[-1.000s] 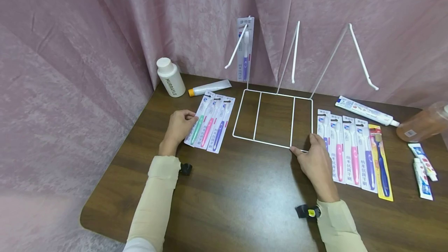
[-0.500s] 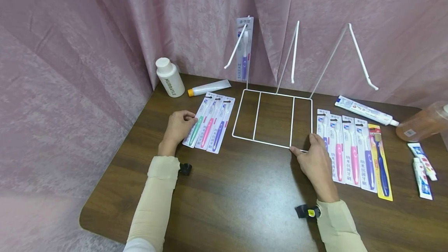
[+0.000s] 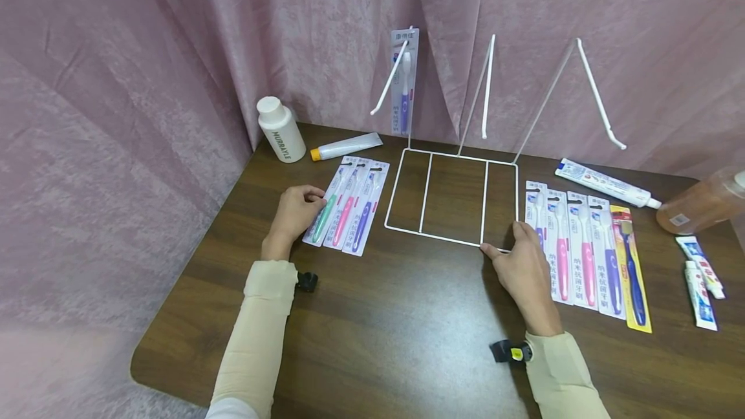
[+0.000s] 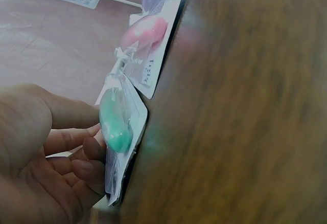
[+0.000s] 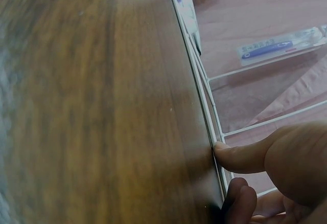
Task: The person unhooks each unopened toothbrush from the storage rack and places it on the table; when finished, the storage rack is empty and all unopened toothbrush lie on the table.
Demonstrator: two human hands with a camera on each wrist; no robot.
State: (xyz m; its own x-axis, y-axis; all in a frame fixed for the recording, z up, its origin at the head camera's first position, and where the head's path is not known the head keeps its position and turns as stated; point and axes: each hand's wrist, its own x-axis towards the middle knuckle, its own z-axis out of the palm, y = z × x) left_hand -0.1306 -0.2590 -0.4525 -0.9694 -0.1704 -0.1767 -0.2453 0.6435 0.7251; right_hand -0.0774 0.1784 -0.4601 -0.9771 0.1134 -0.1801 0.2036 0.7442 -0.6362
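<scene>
At the left, my left hand (image 3: pixel 295 212) pinches the left edge of a packaged toothbrush with a green handle (image 3: pixel 323 220). The left wrist view has the thumb beside the green handle (image 4: pixel 115 124) and curled fingers at the pack's edge. Right beside it lie a pink toothbrush pack (image 3: pixel 345 218) and a purple one (image 3: pixel 365 215). My right hand (image 3: pixel 522 264) holds the front right corner of a white wire display rack (image 3: pixel 433 236), thumb on the front wire and fingers by the side wire. One purple toothbrush pack (image 3: pixel 404 92) hangs on the rack's left hook.
Several toothbrush packs (image 3: pixel 588 257) lie right of the rack, with a toothpaste tube (image 3: pixel 605 183) behind. Two small tubes (image 3: pixel 701 290) and an amber bottle (image 3: pixel 701 202) are at far right. A white bottle (image 3: pixel 282 131) and yellow-capped tube (image 3: pixel 347 146) are back left.
The green toothbrush pack has shifted slightly toward the person, its top now nearly level with the pink one's. The right hand stays on the rack corner.
</scene>
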